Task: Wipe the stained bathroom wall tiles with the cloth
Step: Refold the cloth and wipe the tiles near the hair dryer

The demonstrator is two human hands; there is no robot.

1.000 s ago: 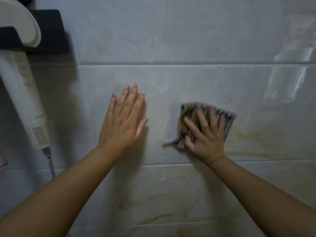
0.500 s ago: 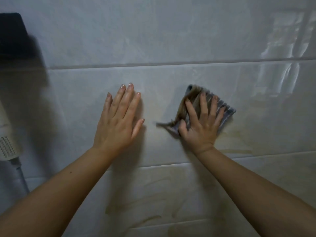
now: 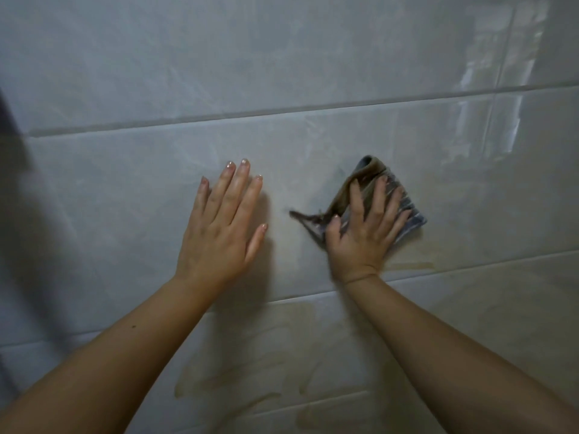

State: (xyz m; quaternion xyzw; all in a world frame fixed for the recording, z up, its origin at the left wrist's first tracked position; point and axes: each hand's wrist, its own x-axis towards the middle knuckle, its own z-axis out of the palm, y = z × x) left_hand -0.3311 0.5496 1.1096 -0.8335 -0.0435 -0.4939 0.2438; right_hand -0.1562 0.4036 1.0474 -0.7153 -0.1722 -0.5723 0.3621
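A folded blue-grey striped cloth (image 3: 410,214), browned along its left fold, is pressed flat against the pale wall tiles (image 3: 156,170). My right hand (image 3: 363,233) lies spread over the cloth and holds it to the tile. My left hand (image 3: 222,223) rests flat on the same tile to the left, fingers together and pointing up, with nothing in it. Brown smears (image 3: 250,371) streak the tile row below my hands, and a short brown streak (image 3: 410,266) sits just under the cloth.
Horizontal grout lines (image 3: 282,115) cross the wall above and below my hands. A dark shape (image 3: 9,126) shows at the left edge. Bright reflections (image 3: 488,98) glare on the tiles at the upper right.
The view has shifted right, so the white appliance on the left has left the frame. My right hand and the cloth have turned and slid slightly up the tile. My left hand stays put.
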